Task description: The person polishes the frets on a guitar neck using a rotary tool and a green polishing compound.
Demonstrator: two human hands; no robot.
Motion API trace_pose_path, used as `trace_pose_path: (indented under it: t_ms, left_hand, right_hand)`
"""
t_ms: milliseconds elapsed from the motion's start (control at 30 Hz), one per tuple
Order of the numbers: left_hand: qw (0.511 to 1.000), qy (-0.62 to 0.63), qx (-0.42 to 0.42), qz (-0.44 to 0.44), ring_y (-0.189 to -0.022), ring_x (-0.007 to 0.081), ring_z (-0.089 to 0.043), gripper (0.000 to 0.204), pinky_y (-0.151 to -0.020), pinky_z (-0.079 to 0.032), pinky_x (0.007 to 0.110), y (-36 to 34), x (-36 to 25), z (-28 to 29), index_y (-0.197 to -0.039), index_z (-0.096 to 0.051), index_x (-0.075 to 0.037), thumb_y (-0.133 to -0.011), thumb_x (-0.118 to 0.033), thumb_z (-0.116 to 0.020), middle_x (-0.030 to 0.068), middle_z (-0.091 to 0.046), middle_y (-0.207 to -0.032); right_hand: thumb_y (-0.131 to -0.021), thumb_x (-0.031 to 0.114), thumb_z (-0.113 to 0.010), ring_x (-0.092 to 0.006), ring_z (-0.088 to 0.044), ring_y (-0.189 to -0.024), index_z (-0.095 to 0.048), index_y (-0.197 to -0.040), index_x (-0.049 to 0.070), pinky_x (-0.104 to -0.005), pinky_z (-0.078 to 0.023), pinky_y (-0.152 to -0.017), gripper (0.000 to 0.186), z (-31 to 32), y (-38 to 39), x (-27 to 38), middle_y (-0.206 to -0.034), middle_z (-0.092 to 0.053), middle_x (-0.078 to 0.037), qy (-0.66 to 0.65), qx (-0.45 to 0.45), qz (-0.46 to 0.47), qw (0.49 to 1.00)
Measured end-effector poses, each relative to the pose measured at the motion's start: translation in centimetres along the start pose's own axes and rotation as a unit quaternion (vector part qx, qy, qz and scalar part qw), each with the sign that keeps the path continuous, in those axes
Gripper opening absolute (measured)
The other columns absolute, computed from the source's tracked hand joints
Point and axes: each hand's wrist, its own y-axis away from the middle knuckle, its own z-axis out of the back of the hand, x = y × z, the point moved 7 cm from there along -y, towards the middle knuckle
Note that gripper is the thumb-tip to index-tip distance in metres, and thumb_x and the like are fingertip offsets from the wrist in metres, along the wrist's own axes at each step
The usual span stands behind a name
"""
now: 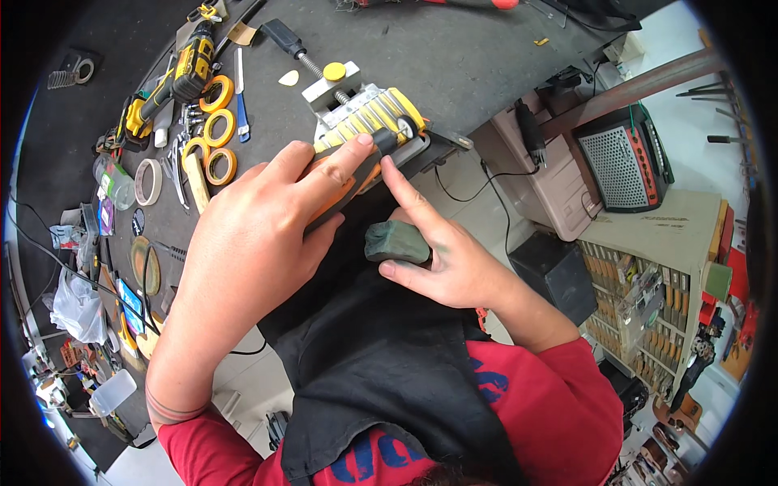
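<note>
My left hand (275, 194) is closed around an orange and black rotary tool (344, 190), its index finger lying along the nose. At the tool's tip is a small round wheel (407, 127), beside a row of yellow and silver ribbed pieces (373, 116) held in a metal vise (328, 97). A dark green block (395, 242), like a bar of polishing compound, sits in my right hand (458, 263) between thumb and palm. The right index finger reaches up to the tool's front end; whether it presses on it I cannot tell.
On the dark bench (389, 40) to the left lie a yellow cordless drill (190, 69), several rolls of tape (219, 128) and hand tools. A speaker (620, 162) stands on a cabinet (648, 275) at the right. A black cable (486, 174) hangs past the bench edge.
</note>
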Motion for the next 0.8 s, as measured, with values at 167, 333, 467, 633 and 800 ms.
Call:
trace_pose_path:
  t_ms: [167, 333, 467, 633, 800]
  left_hand:
    - [0.999, -0.011, -0.033, 0.021, -0.102, 0.0403, -0.082, 0.083, -0.089, -0.067, 0.053, -0.8, 1.3, 0.3, -0.178, -0.070, -0.025, -0.099, -0.009, -0.092, 0.0131, -0.073, -0.120]
    - [0.995, -0.032, -0.082, 0.042, -0.105, 0.0412, -0.082, 0.082, -0.093, -0.067, 0.053, -0.7, 2.2, 1.1, -0.179, -0.069, -0.024, -0.101, -0.010, -0.091, 0.0137, -0.073, -0.121]
    - [0.997, 0.032, -0.046, 0.052, -0.115, 0.0446, -0.082, 0.091, -0.099, -0.067, 0.052, 0.9, 1.6, 1.8, -0.180, -0.070, -0.027, -0.095, -0.006, -0.095, 0.0151, -0.079, -0.139]
    - [0.997, 0.078, 0.004, 0.031, -0.114, 0.0434, -0.083, 0.094, -0.098, -0.068, 0.052, 2.4, -0.4, 1.3, -0.178, -0.072, -0.027, -0.091, -0.003, -0.097, 0.0145, -0.079, -0.140]
    - [0.998, 0.054, -0.003, 0.039, -0.113, 0.0427, -0.082, 0.094, -0.098, -0.067, 0.051, 2.4, 0.1, 0.8, -0.179, -0.070, -0.029, -0.093, -0.006, -0.097, 0.0137, -0.078, -0.138]
  right_hand:
    - [-0.109, 0.010, -0.089, -0.0437, -0.059, -0.174, -0.009, -0.202, 0.008, -0.0516, -0.048, -0.142, 0.123, 0.8, -2.9, 2.0, -0.200, -0.041, -0.028, 0.052, -0.051, 0.158, 0.985]
    - [-0.108, 0.011, -0.092, -0.0457, -0.075, -0.154, -0.037, -0.187, 0.002, -0.0515, -0.059, -0.128, 0.097, 2.4, -2.4, 3.0, -0.167, -0.071, -0.033, 0.103, -0.143, 0.146, 0.974]
    - [-0.105, 0.004, -0.092, -0.0417, -0.087, -0.120, -0.045, -0.170, 0.004, -0.0484, -0.066, -0.103, 0.080, 4.6, -1.2, 4.3, -0.130, -0.082, -0.024, 0.210, -0.282, 0.170, 0.921]
    - [-0.104, -0.004, -0.093, -0.0294, -0.081, -0.129, -0.046, -0.169, 0.002, -0.0437, -0.061, -0.115, 0.081, 5.4, -1.4, 3.3, -0.137, -0.078, -0.019, 0.192, -0.305, 0.168, 0.918]
    - [-0.102, -0.006, -0.094, -0.0304, -0.080, -0.133, -0.047, -0.169, 0.003, -0.0447, -0.060, -0.119, 0.082, 4.4, -1.0, 2.7, -0.139, -0.076, -0.018, 0.201, -0.324, 0.195, 0.904]
